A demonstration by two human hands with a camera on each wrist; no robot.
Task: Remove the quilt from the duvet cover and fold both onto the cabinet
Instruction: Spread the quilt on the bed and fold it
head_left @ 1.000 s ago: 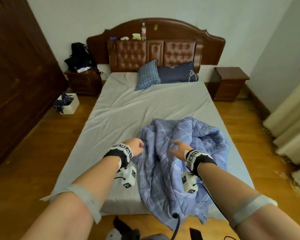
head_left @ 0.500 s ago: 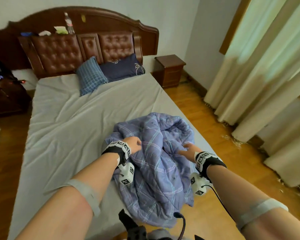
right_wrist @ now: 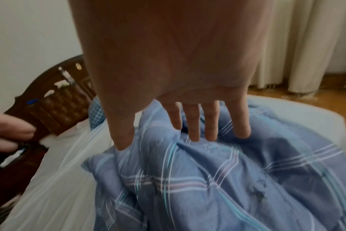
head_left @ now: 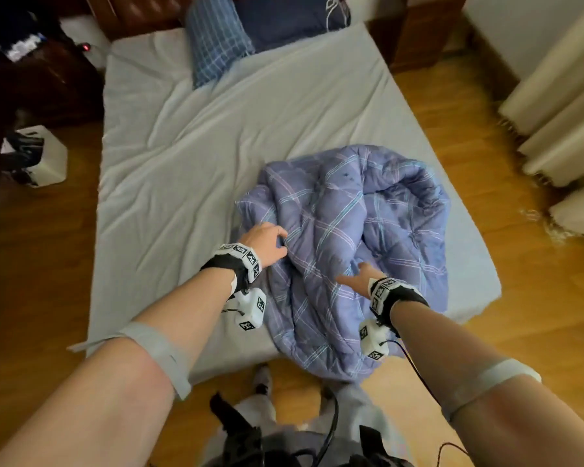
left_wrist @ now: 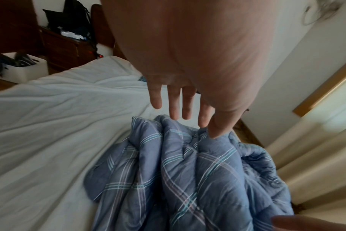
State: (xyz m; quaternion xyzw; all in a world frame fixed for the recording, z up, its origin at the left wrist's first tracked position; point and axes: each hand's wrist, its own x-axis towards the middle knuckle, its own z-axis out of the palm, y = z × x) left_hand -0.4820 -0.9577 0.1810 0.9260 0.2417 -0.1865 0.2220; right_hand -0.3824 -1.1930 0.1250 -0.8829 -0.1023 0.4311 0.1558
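A blue plaid duvet [head_left: 351,230], quilt still inside its cover, lies crumpled on the near right part of the bed and hangs over the foot edge. My left hand [head_left: 265,239] is at the bundle's left edge. The left wrist view shows its fingers [left_wrist: 180,106] straight, just above the folds of the duvet [left_wrist: 188,179], holding nothing. My right hand [head_left: 358,274] reaches onto the middle of the bundle. Its fingertips [right_wrist: 198,125] are extended and touch the duvet [right_wrist: 227,179] without gripping it.
The bed's pale grey sheet [head_left: 199,163] is bare to the left and behind the bundle. Two pillows [head_left: 216,45] lie at the headboard. A dark cabinet [head_left: 48,79] and a white box [head_left: 38,156] stand at the left. Curtains [head_left: 560,112] hang at the right.
The head view has tilted down toward the foot of the bed. My right hand moved from the bundle's right edge inward onto its middle. The left hand stays at the left edge.
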